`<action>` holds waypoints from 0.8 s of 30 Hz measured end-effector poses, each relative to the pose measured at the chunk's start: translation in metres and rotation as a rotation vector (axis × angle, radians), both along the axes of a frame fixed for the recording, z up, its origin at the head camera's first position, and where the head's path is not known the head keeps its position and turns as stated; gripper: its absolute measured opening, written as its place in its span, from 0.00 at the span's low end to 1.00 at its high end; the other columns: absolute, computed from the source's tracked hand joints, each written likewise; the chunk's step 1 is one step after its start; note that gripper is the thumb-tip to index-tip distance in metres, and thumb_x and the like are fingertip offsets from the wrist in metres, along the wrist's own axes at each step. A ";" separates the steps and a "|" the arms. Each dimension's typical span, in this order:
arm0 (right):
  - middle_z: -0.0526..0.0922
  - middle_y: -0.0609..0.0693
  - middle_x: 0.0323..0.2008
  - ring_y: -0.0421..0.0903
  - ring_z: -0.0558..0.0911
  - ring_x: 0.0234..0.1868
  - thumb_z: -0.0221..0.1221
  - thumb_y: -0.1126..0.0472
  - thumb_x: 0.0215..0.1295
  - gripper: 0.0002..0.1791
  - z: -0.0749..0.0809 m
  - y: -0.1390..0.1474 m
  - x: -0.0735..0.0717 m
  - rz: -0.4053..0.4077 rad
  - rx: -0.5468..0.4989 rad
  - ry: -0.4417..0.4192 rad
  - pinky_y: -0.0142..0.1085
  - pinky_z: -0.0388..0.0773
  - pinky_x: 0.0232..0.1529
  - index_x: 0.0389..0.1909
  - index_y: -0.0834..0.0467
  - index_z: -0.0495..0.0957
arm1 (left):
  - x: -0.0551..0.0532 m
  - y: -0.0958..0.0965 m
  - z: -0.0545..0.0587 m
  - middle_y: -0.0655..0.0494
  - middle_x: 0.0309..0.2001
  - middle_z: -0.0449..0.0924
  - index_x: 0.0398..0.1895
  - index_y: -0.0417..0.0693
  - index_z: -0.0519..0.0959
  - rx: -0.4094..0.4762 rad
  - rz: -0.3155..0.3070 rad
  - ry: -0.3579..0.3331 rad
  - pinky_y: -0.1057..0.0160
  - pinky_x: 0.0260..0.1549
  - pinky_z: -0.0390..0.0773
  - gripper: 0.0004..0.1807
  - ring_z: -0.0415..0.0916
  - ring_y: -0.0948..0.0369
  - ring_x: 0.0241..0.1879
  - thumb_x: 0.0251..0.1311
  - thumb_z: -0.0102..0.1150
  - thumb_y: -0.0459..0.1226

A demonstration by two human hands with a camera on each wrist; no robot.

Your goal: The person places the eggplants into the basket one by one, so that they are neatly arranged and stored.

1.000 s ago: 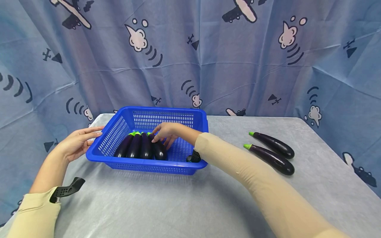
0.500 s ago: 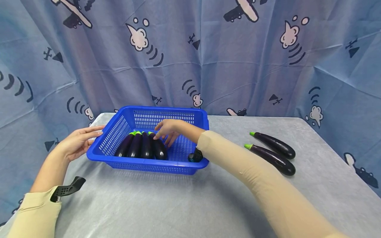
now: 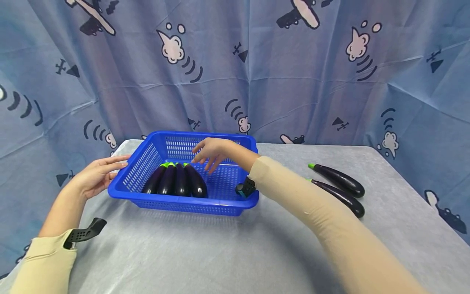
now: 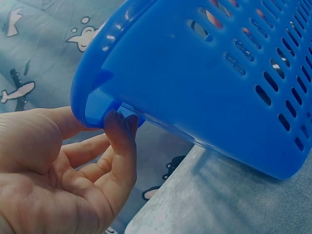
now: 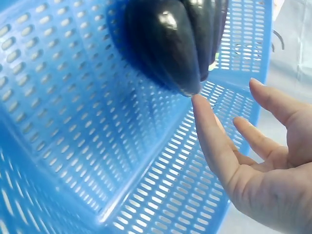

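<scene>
Several dark purple eggplants (image 3: 182, 181) with green stem ends lie side by side in the left half of a blue plastic basket (image 3: 194, 202). At the basket's left rim, my left hand (image 3: 96, 177) pinches the edge; in the left wrist view the fingers (image 4: 122, 146) meet the rim from below. My right hand (image 3: 213, 152) hovers over the basket's inside, fingers spread and loosely bent, holding nothing. The right wrist view has the same hand (image 5: 263, 161) beside the eggplants (image 5: 163, 44), apart from them as the head view shows.
Two more eggplants lie on the table to the right: a far one (image 3: 339, 179) and a nearer one (image 3: 341, 198), partly covered by the right sleeve (image 3: 304, 208). A blue patterned curtain (image 3: 235, 73) hangs behind the grey tabletop (image 3: 183, 253).
My right hand has let go of the rightmost eggplant in the basket and risen up and to the right. The left hand stays at the basket's rim.
</scene>
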State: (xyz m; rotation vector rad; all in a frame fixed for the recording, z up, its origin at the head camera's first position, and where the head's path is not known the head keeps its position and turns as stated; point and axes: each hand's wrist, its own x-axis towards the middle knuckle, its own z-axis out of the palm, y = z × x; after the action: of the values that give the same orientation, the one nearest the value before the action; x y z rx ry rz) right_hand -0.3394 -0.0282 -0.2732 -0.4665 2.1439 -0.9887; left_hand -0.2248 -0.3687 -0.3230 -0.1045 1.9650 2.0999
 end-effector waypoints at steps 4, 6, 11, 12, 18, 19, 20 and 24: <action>0.73 0.70 0.69 0.68 0.80 0.65 0.61 0.59 0.79 0.33 0.006 0.003 0.002 -0.021 -0.013 0.001 0.56 0.84 0.60 0.80 0.60 0.63 | 0.000 0.001 0.000 0.61 0.41 0.90 0.42 0.70 0.89 -0.005 0.002 0.000 0.62 0.38 0.90 0.17 0.90 0.61 0.37 0.81 0.53 0.38; 0.72 0.69 0.69 0.68 0.79 0.66 0.61 0.59 0.79 0.33 0.009 0.005 0.003 -0.027 -0.019 0.003 0.57 0.82 0.62 0.79 0.60 0.63 | 0.000 0.001 0.000 0.61 0.41 0.90 0.42 0.70 0.89 0.001 0.001 0.003 0.62 0.38 0.90 0.18 0.90 0.61 0.37 0.81 0.52 0.37; 0.73 0.69 0.69 0.67 0.80 0.66 0.63 0.58 0.78 0.33 0.016 0.009 0.007 -0.028 -0.032 0.020 0.57 0.82 0.62 0.79 0.59 0.65 | 0.000 0.001 0.000 0.60 0.41 0.90 0.42 0.69 0.89 0.010 0.001 0.004 0.62 0.39 0.90 0.18 0.90 0.61 0.37 0.81 0.52 0.37; 0.74 0.68 0.69 0.67 0.80 0.66 0.63 0.58 0.77 0.33 0.017 0.010 0.008 -0.027 -0.034 0.023 0.57 0.83 0.62 0.79 0.59 0.65 | 0.000 0.001 0.000 0.60 0.41 0.90 0.42 0.69 0.89 0.009 0.002 0.004 0.62 0.39 0.90 0.17 0.90 0.61 0.37 0.81 0.53 0.37; 0.76 0.65 0.69 0.64 0.83 0.63 0.65 0.56 0.76 0.34 0.023 0.019 0.014 -0.033 -0.047 0.048 0.52 0.86 0.58 0.78 0.59 0.67 | 0.000 0.001 -0.001 0.60 0.41 0.90 0.42 0.69 0.89 0.005 0.000 0.011 0.63 0.38 0.90 0.17 0.89 0.61 0.36 0.81 0.52 0.37; 0.76 0.65 0.69 0.63 0.84 0.61 0.65 0.57 0.76 0.34 0.024 0.020 0.015 -0.036 -0.053 0.051 0.53 0.86 0.58 0.77 0.59 0.67 | 0.000 0.001 -0.001 0.60 0.41 0.89 0.42 0.69 0.88 0.004 0.000 0.012 0.63 0.38 0.90 0.17 0.89 0.61 0.36 0.81 0.52 0.37; 0.76 0.65 0.69 0.62 0.85 0.60 0.65 0.57 0.76 0.33 0.025 0.022 0.016 -0.037 -0.059 0.055 0.53 0.86 0.58 0.77 0.59 0.68 | 0.000 0.001 -0.001 0.60 0.41 0.89 0.43 0.69 0.88 0.002 -0.001 0.013 0.63 0.38 0.90 0.17 0.89 0.61 0.36 0.82 0.52 0.37; 0.78 0.64 0.68 0.59 0.87 0.54 0.65 0.57 0.76 0.32 0.030 0.028 0.019 -0.042 -0.071 0.082 0.54 0.85 0.59 0.76 0.58 0.69 | 0.001 0.000 -0.001 0.60 0.41 0.90 0.43 0.69 0.88 0.001 0.002 0.011 0.63 0.38 0.90 0.17 0.89 0.61 0.36 0.82 0.52 0.37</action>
State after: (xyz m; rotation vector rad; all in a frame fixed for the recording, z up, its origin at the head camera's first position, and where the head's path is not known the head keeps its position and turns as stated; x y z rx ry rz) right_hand -0.3201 0.0002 -0.2434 -0.5065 2.2049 -1.0891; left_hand -0.2243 -0.3686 -0.3245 -0.0944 1.9705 2.1073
